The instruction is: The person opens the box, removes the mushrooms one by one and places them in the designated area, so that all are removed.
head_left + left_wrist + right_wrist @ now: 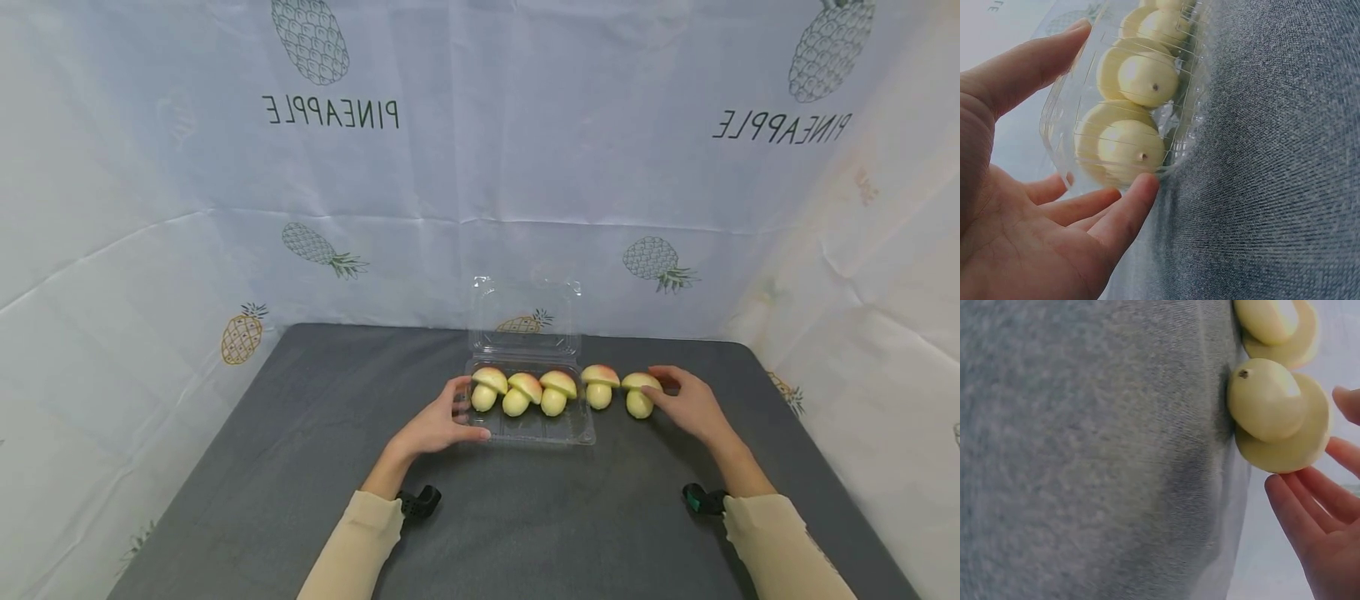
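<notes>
A clear plastic clamshell box (551, 429) lies on the table with its lid (525, 342) raised at the back. Inside it are three yellow mushrooms (554, 404), side by side. My left hand (442, 421) holds the box by its front left corner; the thumb is at the front rim and the fingers reach along the left side. Right of the box stands another mushroom (599, 396). Farther right, my right hand (686, 407) is around the outermost mushroom (1266, 400). Its fingertips touch the cap, while the thumb (1347, 403) appears slightly apart from it.
A dark grey cloth (570, 533) covers the table. White curtains printed with pineapples (495, 167) hang behind it and at both sides. Black camera straps (420, 502) are on both wrists, below beige sleeves (356, 542).
</notes>
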`<action>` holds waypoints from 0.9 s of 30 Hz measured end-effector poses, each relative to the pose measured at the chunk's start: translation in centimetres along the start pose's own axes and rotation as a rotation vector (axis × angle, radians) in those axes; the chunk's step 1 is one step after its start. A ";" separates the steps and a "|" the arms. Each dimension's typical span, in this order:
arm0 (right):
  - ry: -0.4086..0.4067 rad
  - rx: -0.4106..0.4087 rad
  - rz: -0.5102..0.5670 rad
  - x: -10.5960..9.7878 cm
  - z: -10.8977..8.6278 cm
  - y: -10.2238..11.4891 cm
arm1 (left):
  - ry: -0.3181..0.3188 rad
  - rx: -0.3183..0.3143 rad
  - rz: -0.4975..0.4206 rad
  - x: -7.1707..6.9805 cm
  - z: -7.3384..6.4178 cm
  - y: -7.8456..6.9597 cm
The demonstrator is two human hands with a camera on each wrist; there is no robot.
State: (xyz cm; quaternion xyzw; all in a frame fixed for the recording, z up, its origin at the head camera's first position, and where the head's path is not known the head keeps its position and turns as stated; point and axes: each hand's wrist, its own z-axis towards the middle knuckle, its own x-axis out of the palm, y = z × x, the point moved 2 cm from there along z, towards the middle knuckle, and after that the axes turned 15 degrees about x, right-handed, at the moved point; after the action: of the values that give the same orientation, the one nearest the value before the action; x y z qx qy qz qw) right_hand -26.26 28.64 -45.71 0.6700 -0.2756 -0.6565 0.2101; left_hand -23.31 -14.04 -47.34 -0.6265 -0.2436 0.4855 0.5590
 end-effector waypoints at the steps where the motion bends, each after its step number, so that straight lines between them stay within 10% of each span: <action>1: -0.004 -0.006 -0.005 -0.1 -0.1 0.1 | 0.000 0.001 -0.001 0.0 0.0 0.0; 27: -0.044 -0.166 0.039 -0.8 -2.6 4.3 | 0.003 -0.005 -0.004 0.0 0.1 0.2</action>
State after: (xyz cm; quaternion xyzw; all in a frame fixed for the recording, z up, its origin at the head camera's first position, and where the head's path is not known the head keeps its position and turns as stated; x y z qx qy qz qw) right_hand -24.03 25.67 -42.21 0.6304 -0.2376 -0.6873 0.2716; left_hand -23.48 -14.04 -47.54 -0.6281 -0.2452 0.4829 0.5588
